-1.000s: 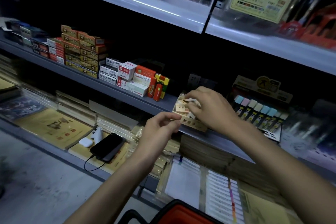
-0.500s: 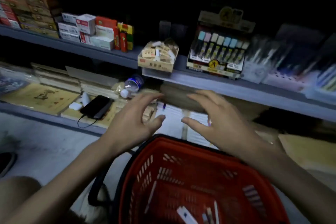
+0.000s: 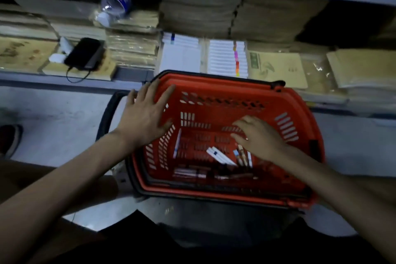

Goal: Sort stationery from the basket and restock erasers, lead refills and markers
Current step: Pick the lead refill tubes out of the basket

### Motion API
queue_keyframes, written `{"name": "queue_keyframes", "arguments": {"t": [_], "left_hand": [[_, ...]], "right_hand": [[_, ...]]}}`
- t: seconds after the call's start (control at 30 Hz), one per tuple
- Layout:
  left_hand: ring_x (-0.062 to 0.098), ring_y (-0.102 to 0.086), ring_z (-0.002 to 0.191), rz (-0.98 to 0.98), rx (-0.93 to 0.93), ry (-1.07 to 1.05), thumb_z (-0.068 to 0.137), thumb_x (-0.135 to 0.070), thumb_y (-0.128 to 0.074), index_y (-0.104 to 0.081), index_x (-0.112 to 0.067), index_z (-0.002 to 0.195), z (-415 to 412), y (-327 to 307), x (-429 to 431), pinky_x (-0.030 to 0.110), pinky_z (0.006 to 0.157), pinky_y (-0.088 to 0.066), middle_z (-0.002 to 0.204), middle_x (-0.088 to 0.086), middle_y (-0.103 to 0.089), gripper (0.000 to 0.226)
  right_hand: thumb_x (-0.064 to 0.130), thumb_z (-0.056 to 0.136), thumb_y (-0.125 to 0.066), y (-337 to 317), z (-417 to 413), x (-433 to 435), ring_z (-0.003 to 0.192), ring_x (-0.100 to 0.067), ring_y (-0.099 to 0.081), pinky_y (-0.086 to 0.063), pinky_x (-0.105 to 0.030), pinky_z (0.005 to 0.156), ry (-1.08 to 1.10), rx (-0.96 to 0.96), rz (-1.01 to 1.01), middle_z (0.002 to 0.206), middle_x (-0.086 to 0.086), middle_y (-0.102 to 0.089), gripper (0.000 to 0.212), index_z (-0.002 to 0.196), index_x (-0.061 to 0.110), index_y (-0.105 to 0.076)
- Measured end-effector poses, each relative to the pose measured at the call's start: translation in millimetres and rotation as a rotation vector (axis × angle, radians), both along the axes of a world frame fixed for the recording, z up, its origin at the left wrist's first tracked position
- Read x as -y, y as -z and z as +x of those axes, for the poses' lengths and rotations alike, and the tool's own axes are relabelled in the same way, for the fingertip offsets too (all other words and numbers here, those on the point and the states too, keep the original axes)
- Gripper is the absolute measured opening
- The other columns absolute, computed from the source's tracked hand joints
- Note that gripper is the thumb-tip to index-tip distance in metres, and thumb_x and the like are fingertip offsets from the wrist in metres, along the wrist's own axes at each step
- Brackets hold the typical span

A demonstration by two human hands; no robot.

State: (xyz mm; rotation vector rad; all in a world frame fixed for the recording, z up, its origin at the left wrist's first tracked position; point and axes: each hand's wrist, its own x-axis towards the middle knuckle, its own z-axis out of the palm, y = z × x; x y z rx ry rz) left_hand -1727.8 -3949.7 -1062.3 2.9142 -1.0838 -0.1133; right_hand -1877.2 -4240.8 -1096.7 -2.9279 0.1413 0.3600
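1. The red basket (image 3: 214, 90) stood on the floor (image 3: 53, 113) in front of the lower shelf (image 3: 64, 80). The stationery left to sort lay loose on its bottom, mostly toward the near wall.
2. The left hand (image 3: 145, 118) was spread flat over the basket's left rim, its fingers straight and holding nothing. I judged it to be steadying the basket rather than reaching.
3. The right hand (image 3: 260, 138) was down inside the basket, right of the middle. Its fingers (image 3: 239, 123) were loosely bent and pointed toward the far left. Nothing showed between them, though blur left the tips unclear.
4. A cluster of short pieces (image 3: 242, 156) lay just beside the thumb side of that hand, nearer the person than the fingertips. They ran roughly away from the person, and their kind could not be told.
5. A pair of white sticks (image 3: 218, 155) lay just left of the cluster, their long axis slanting from far left to near right.
6. A slim white pen (image 3: 177, 144) lay further left, closer to the left hand, pointing almost straight away from the person.
7. A row of dark items (image 3: 203, 172) lay crosswise along the near wall.
8. The right hand was plainly the nearer one to the cluster and the white pair. The next pick would likely call for drawing its fingers back toward the person and slightly left, then closing across the narrow width of the sticks.
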Motion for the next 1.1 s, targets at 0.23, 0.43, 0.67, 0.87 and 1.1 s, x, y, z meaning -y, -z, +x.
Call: {"name": "queue_keyframes", "arguments": {"t": [0.23,0.43,0.67,0.87,1.1], "left_hand": [[0.042,-0.009,0.154,0.099,0.093,-0.040,0.081,-0.046,-0.069,-0.015,-0.022,0.162,-11.8,33.4,-3.5,0.067,0.118,-0.016,0.167,0.021,-0.007,0.100],[0.039,-0.001,0.156,0.100,0.148,-0.046,0.078,-0.044,-0.072,-0.024,-0.020,0.160,-45.0,32.3,-13.4,0.070,0.117,-0.016,0.168,0.020,0.001,0.098],[0.041,0.002,0.155,0.103,0.173,-0.058,0.082,-0.040,-0.069,-0.032,-0.018,0.157,-73.0,31.1,-25.9,0.068,0.116,-0.018,0.168,0.022,0.005,0.086],[0.043,0.002,0.155,0.109,0.190,-0.058,0.086,-0.041,-0.064,-0.036,-0.017,0.154,-76.5,33.6,-29.8,0.066,0.116,-0.021,0.168,0.023,0.005,0.078],[0.042,0.001,0.155,0.111,0.194,-0.052,0.087,-0.040,-0.062,-0.046,-0.015,0.145,-67.5,35.4,-25.6,0.063,0.113,-0.026,0.168,0.022,0.005,0.065]], "right_hand": [[0.024,0.098,-0.053,63.5,-47.7,11.0,0.114,-0.035,-0.065,-0.055,-0.040,0.088,0.191,-0.285,-0.099,0.126,-0.009,-0.064,0.031,0.127,0.023,-0.062],[0.018,0.091,-0.061,101.9,-75.2,4.5,0.111,-0.033,-0.070,-0.056,-0.037,0.088,0.511,-0.459,-0.001,0.120,-0.016,-0.071,0.029,0.118,0.011,-0.069],[0.033,0.094,-0.062,136.0,-69.6,-8.4,0.107,-0.035,-0.068,-0.056,-0.037,0.085,0.405,-0.475,0.073,0.117,-0.016,-0.070,0.027,0.114,0.014,-0.067],[0.035,0.091,-0.071,155.5,-60.4,-3.4,0.107,-0.033,-0.070,-0.057,-0.038,0.082,0.749,-0.335,-0.049,0.114,-0.014,-0.073,0.033,0.112,0.009,-0.072],[0.053,0.086,-0.072,177.4,-46.4,-2.5,0.105,-0.035,-0.071,-0.057,-0.039,0.082,0.893,-0.287,-0.008,0.112,-0.015,-0.073,0.049,0.108,0.009,-0.072]]}}
